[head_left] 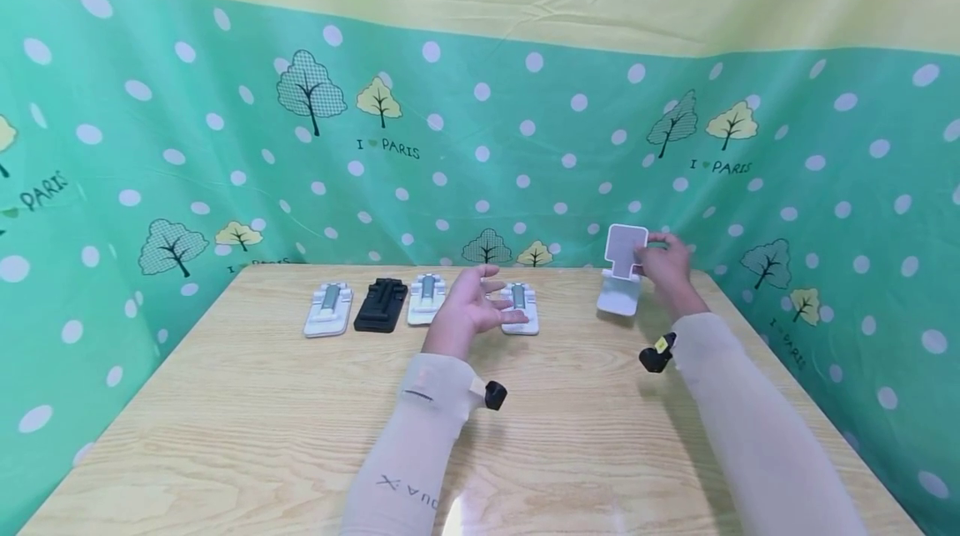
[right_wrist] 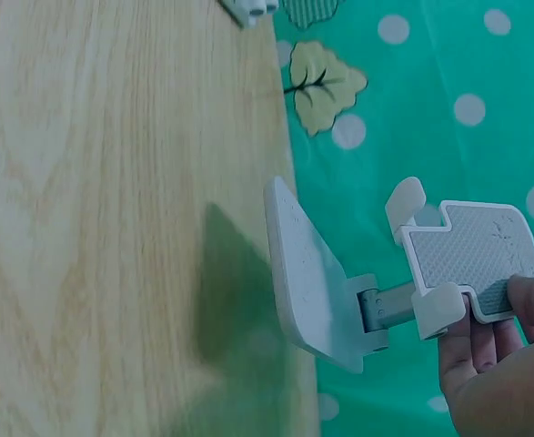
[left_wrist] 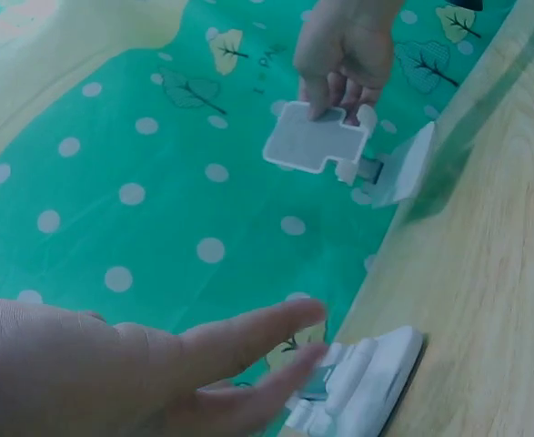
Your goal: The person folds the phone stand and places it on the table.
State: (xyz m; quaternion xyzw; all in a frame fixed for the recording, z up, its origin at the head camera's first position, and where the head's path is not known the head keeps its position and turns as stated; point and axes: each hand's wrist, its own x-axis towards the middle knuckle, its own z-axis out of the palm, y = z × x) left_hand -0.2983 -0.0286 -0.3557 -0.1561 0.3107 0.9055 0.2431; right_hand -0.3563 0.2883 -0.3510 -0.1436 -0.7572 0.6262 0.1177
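Observation:
My right hand (head_left: 667,266) pinches the grey-padded top plate of a white phone stand (head_left: 627,252), thumb on the pad and fingers behind. This stand is unfolded; its flat base (right_wrist: 310,278) hangs tilted and looks raised off the table, its shadow falling apart from it. My left hand (head_left: 469,303) hovers with fingers extended and holds nothing. Nearest to it are two folded white phone stands, one on its right (head_left: 522,311) and one on its left (head_left: 426,299), each partly hidden by the hand in the head view.
Farther left on the wooden table (head_left: 300,419) lie a folded black phone stand (head_left: 381,305) and another folded white one (head_left: 328,309). A green and yellow patterned cloth (head_left: 480,127) hangs behind the table and along both sides.

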